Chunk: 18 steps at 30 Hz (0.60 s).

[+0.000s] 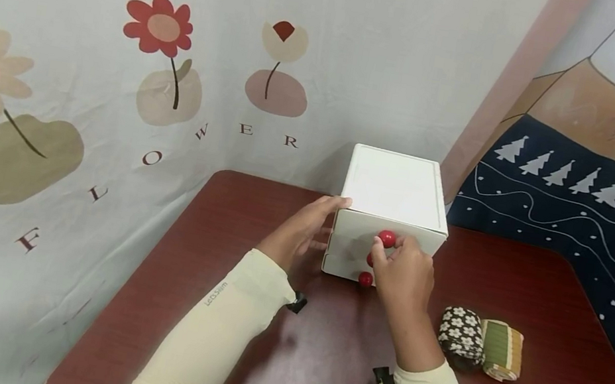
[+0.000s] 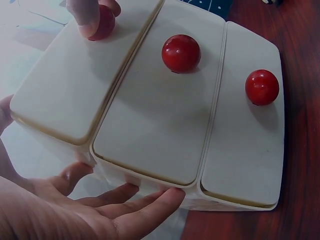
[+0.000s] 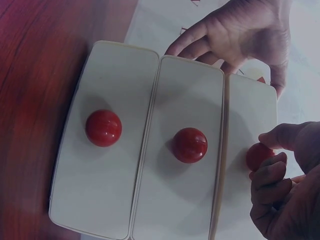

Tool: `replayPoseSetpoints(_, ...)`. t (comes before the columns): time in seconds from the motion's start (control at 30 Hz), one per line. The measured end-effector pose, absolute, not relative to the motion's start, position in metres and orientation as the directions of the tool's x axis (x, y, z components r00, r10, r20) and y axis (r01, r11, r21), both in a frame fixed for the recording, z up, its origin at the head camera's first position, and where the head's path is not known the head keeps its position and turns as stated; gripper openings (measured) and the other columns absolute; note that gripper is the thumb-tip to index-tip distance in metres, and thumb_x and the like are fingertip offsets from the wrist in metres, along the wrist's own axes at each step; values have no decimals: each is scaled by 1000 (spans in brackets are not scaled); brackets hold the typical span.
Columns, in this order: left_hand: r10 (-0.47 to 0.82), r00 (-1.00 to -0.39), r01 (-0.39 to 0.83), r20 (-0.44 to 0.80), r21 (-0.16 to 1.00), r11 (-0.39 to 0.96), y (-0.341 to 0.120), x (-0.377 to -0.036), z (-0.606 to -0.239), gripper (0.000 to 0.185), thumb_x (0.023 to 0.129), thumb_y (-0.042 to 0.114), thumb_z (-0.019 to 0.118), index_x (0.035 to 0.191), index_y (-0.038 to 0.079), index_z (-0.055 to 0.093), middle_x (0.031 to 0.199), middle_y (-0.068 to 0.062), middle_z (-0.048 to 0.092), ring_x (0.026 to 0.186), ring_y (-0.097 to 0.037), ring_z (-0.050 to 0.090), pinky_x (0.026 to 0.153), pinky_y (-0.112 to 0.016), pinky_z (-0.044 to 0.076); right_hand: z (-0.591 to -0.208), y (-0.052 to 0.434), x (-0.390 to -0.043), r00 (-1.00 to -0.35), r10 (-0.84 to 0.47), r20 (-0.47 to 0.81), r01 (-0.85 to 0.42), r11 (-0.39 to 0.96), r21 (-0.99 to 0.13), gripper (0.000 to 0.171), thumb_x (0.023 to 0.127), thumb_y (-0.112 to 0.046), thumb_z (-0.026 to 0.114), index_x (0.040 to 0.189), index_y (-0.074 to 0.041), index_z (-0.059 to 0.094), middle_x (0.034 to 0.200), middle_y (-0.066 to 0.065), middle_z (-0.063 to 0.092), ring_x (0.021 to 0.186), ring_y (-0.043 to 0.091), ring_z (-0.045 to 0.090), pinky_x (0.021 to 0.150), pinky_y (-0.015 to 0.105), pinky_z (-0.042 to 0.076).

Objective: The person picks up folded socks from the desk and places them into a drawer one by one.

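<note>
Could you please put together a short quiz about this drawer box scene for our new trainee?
1. Which knob does the right hand pinch: A top, B middle, C bottom?
2. True or false: the left hand grips a knob.
3. How many red knobs are on the box?

Key: 1. A, the top knob. 2. False; it rests on the box's side. 3. Three: also the middle knob and the bottom knob.
</note>
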<state>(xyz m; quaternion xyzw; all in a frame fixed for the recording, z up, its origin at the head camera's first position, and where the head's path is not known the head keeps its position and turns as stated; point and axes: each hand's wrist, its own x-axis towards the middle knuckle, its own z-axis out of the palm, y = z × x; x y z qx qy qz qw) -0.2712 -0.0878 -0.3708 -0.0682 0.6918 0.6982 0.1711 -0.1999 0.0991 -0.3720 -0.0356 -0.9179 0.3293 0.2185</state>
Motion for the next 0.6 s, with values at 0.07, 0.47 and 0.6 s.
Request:
replayPoseSetpoints(0.07, 145, -932, -335, -333, 942, 16, -88, -271, -371, 64, 99, 59, 65, 153, 25, 55, 169, -3, 45, 148, -43, 52, 115, -62, 46, -372, 100, -200, -903, 206, 378, -80, 783, -617, 34, 100, -28, 75, 99, 5, 70, 65, 15, 64, 65, 34, 66, 51, 36, 41)
replayPoseSetpoints(0.47, 144, -936, -320, -321, 947, 28, -87, -269, -370, 70, 99, 61, 64, 158, 25, 51, 170, -5, 45, 146, -43, 54, 116, -62, 48, -373, 101, -203, -905, 201, 374, -83, 781, -619, 37, 100, -30, 77, 103, 7, 71, 67, 17, 65, 64, 32, 65, 49, 33, 41)
replayPoseSetpoints(0.6, 152, -935, -318, -320, 947, 35, -87, -268, -369, 74, 100, 62, 63, 162, 25, 47, 172, -6, 41, 147, -44, 52, 118, -63, 46, -373, 101, -204, -909, 200, 366, -78, 780, -621, 40, 101, -31, 78, 107, 8, 72, 69, 17, 66, 64, 31, 64, 49, 33, 41)
